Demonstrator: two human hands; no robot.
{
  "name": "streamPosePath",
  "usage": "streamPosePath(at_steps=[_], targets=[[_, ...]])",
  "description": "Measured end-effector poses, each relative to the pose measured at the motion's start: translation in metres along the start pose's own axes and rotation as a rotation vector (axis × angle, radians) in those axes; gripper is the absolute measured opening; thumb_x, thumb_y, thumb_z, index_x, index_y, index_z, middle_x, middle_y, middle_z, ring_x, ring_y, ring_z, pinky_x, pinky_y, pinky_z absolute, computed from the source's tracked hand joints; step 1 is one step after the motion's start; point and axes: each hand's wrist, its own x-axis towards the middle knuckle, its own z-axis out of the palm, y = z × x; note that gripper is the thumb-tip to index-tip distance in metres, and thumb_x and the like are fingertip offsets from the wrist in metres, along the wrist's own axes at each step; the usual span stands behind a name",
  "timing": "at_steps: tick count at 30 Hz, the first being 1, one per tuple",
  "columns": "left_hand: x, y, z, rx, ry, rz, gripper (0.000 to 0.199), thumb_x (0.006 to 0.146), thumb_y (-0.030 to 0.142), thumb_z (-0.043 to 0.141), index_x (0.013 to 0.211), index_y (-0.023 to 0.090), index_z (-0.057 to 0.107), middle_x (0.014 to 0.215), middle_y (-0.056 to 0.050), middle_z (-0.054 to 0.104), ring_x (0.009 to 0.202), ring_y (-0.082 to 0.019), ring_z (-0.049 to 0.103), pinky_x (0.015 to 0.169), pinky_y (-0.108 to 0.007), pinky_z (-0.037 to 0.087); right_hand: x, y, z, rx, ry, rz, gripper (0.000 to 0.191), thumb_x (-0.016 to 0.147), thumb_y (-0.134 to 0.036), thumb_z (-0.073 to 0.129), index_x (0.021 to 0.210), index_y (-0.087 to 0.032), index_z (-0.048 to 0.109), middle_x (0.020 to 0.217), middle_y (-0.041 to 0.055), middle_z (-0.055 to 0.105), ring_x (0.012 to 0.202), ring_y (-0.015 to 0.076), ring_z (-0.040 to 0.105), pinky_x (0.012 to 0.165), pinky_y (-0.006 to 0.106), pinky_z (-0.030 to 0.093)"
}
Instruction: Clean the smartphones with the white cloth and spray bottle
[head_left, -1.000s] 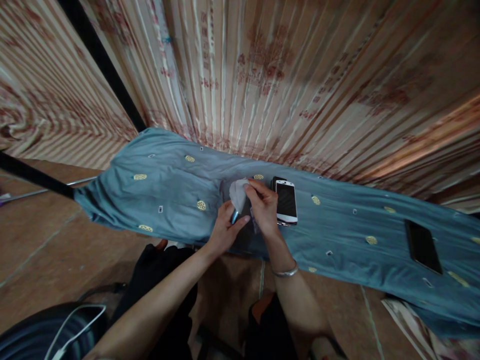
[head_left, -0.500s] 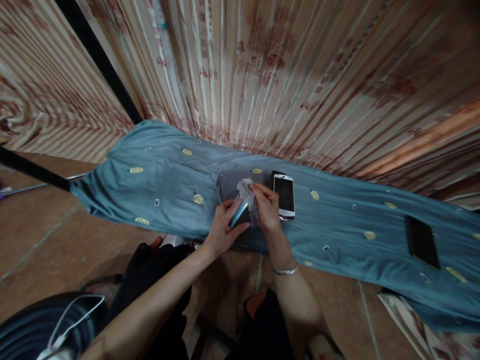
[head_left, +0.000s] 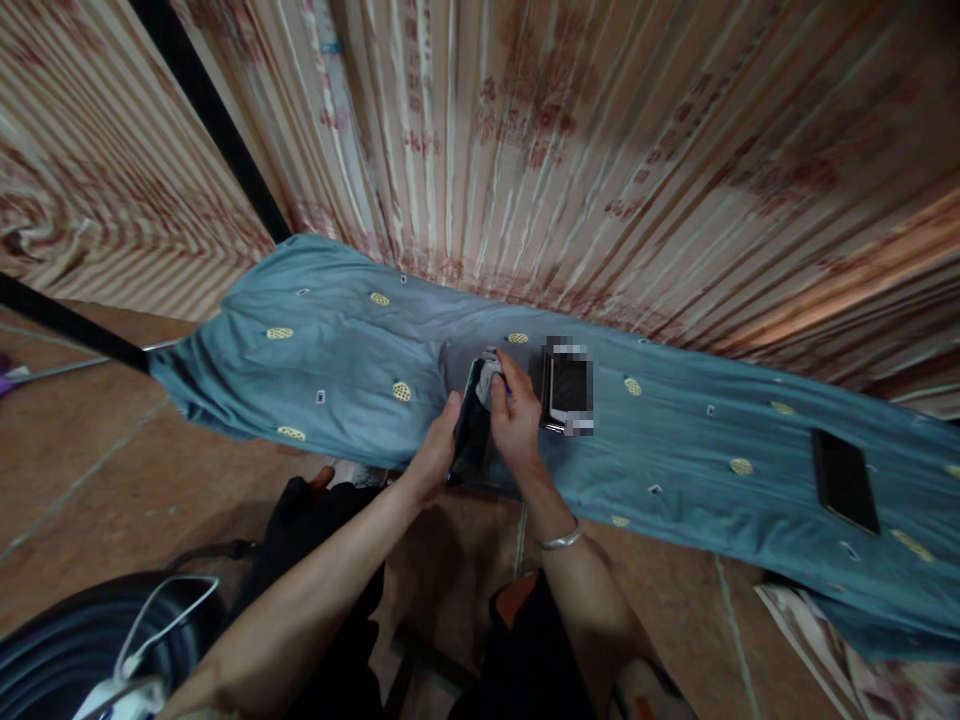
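Note:
My left hand (head_left: 435, 448) is closed along the left side of a dark smartphone (head_left: 471, 432), which is tilted above the blue-green cloth cover. Pinched in the fingers of my right hand (head_left: 517, 408) is a crumpled pale grey cloth (head_left: 487, 378), which lies against the upper part of the phone. My right fingers partly hide the cloth. Just right of that hand, a stack of phones (head_left: 571, 388) rests on the cover, partly blurred by pixelation.
The blue-green cover (head_left: 675, 430) with yellow pineapple prints drapes a long narrow surface. Another black phone (head_left: 845, 482) lies at its right. Behind hangs a striped curtain (head_left: 465, 150), with black poles (head_left: 210, 120) at left. A coiled dark hose (head_left: 67, 640) and white cable (head_left: 139, 640) sit lower left.
The phone has turned in my left hand, so its dark face shows instead of the light blue edge. My right hand has moved slightly left and down with the cloth.

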Motion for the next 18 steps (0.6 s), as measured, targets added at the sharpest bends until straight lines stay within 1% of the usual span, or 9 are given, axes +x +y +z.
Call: streamPosePath(at_steps=[2, 4, 6, 8, 10, 14, 16, 18], targets=[[0.000, 0.002, 0.000, -0.100, 0.006, -0.068, 0.070, 0.094, 0.066, 0.048, 0.147, 0.020, 0.057, 0.145, -0.006, 0.064, 0.150, -0.026, 0.040, 0.127, -0.041, 0.025, -0.006, -0.005, 0.003, -0.121, -0.066, -0.104, 0.051, 0.102, -0.028, 0.032, 0.146, -0.015, 0.055, 0.146, 0.0134, 0.061, 0.141, 0.0212, 0.052, 0.120, 0.044, 0.041], [-0.001, 0.006, 0.000, -0.149, 0.024, -0.111, 0.068, 0.096, 0.063, 0.045, 0.149, 0.021, 0.055, 0.148, -0.006, 0.061, 0.152, -0.025, 0.038, 0.128, -0.040, 0.023, -0.011, -0.010, 0.007, -0.189, -0.139, -0.177, 0.054, 0.102, -0.021, 0.027, 0.153, -0.015, 0.045, 0.154, 0.0133, 0.053, 0.149, 0.0195, 0.041, 0.125, 0.045, 0.034], [-0.003, 0.010, 0.000, -0.169, 0.032, -0.143, 0.067, 0.099, 0.062, 0.039, 0.150, 0.022, 0.053, 0.150, -0.005, 0.059, 0.153, -0.023, 0.035, 0.129, -0.040, 0.021, -0.015, -0.014, 0.009, -0.217, -0.189, -0.219, 0.057, 0.101, -0.017, 0.026, 0.158, -0.014, 0.037, 0.159, 0.0136, 0.047, 0.154, 0.0195, 0.033, 0.127, 0.047, 0.031], [-0.003, 0.012, -0.001, -0.166, 0.029, -0.137, 0.066, 0.101, 0.060, 0.035, 0.152, 0.022, 0.051, 0.152, -0.005, 0.056, 0.154, -0.023, 0.033, 0.129, -0.040, 0.019, -0.018, -0.016, 0.010, -0.224, -0.217, -0.241, 0.059, 0.101, -0.015, 0.027, 0.160, -0.014, 0.033, 0.162, 0.0134, 0.043, 0.156, 0.0197, 0.029, 0.128, 0.048, 0.029], [-0.001, 0.013, -0.002, -0.136, 0.049, -0.101, 0.065, 0.101, 0.059, 0.035, 0.153, 0.022, 0.050, 0.154, -0.004, 0.054, 0.154, -0.022, 0.031, 0.129, -0.039, 0.019, -0.020, -0.019, 0.010, -0.216, -0.237, -0.258, 0.059, 0.101, -0.014, 0.027, 0.160, -0.014, 0.033, 0.163, 0.0133, 0.041, 0.156, 0.0194, 0.027, 0.128, 0.047, 0.028], [0.004, 0.016, -0.003, -0.084, 0.184, -0.020, 0.060, 0.102, 0.055, 0.039, 0.151, 0.023, 0.052, 0.155, -0.004, 0.054, 0.153, -0.020, 0.035, 0.127, -0.035, 0.028, -0.027, -0.024, 0.009, -0.165, -0.304, -0.288, 0.057, 0.102, -0.014, 0.029, 0.158, -0.014, 0.037, 0.163, 0.0145, 0.041, 0.156, 0.0206, 0.028, 0.128, 0.045, 0.029], [0.006, 0.018, -0.003, -0.124, 0.192, -0.021, 0.058, 0.103, 0.053, 0.037, 0.150, 0.021, 0.053, 0.155, -0.005, 0.054, 0.152, -0.020, 0.038, 0.125, -0.034, 0.032, -0.029, -0.026, 0.008, -0.143, -0.337, -0.302, 0.057, 0.102, -0.014, 0.030, 0.158, -0.015, 0.038, 0.162, 0.0138, 0.043, 0.155, 0.0211, 0.030, 0.128, 0.046, 0.030], [0.006, 0.021, -0.001, -0.158, 0.176, -0.050, 0.059, 0.104, 0.052, 0.033, 0.149, 0.018, 0.053, 0.153, -0.007, 0.056, 0.150, -0.021, 0.041, 0.124, -0.035, 0.034, -0.028, -0.026, 0.006, -0.130, -0.351, -0.327, 0.055, 0.102, -0.014, 0.030, 0.156, -0.014, 0.041, 0.160, 0.0139, 0.046, 0.154, 0.0207, 0.032, 0.127, 0.045, 0.032]])
